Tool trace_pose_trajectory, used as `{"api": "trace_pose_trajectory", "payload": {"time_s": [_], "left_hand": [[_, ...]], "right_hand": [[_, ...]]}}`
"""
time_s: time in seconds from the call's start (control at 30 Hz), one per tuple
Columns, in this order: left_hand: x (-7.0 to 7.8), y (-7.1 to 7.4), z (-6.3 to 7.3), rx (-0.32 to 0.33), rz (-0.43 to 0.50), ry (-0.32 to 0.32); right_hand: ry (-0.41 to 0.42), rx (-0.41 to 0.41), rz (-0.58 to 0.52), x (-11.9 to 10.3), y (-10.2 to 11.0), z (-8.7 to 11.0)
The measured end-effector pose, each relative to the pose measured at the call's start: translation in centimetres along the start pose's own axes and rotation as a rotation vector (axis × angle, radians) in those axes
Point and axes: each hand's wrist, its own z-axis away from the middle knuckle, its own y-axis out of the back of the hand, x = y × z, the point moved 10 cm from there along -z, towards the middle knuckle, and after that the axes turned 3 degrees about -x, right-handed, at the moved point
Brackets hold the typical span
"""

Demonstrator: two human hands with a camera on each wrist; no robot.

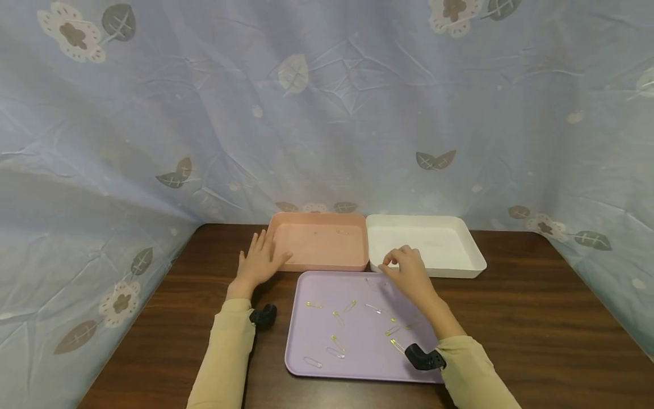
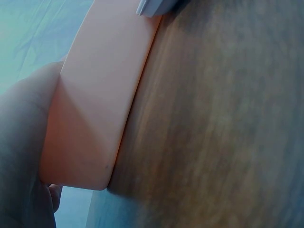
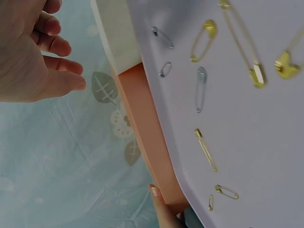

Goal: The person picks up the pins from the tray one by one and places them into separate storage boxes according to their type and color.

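Cream-cuffed, the left hand [image 1: 257,263] spreads wide on the nine o'clock rim of the pink tray [image 1: 319,251]; the right hand [image 1: 411,277], fingertips close, hold unclear, hovers at seven o'clock of the white tray [image 1: 440,245]. Progress seems early: two safety pins [image 1: 343,232] lie in pink, most on the lilac tray [image 1: 305,332].

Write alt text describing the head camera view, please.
A person's right hand hovers near the front edge of a shallow white rectangular tray; before it lies a flat lilac rectangular tray scattered with gold and silver metal safety pins. The left hand touches the left end of a shallow peach rectangular tray, on a dark brown wooden table.
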Motion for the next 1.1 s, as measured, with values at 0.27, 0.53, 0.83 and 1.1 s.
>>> {"api": "trace_pose_trajectory", "payload": {"time_s": [0.27, 0.53, 0.83, 1.1], "left_hand": [[-0.3, -0.1, -0.1, -0.004, -0.011, 0.000], [-0.3, -0.3, -0.2, -0.013, 0.002, 0.002], [-0.1, 0.0, -0.2, -0.005, -0.026, 0.004], [-0.1, -0.1, -0.2, -0.007, -0.031, 0.005]], "right_hand": [[-0.103, -0.049, 0.049, 1.1, -1.2, 1.5], [-0.137, -0.023, 0.180, 1.6, -1.9, 2.6], [-0.217, -0.039, 0.113, 2.5, -3.0, 3.6], [-0.247, -0.060, 0.170, 2.9, -3.6, 3.5]]}}
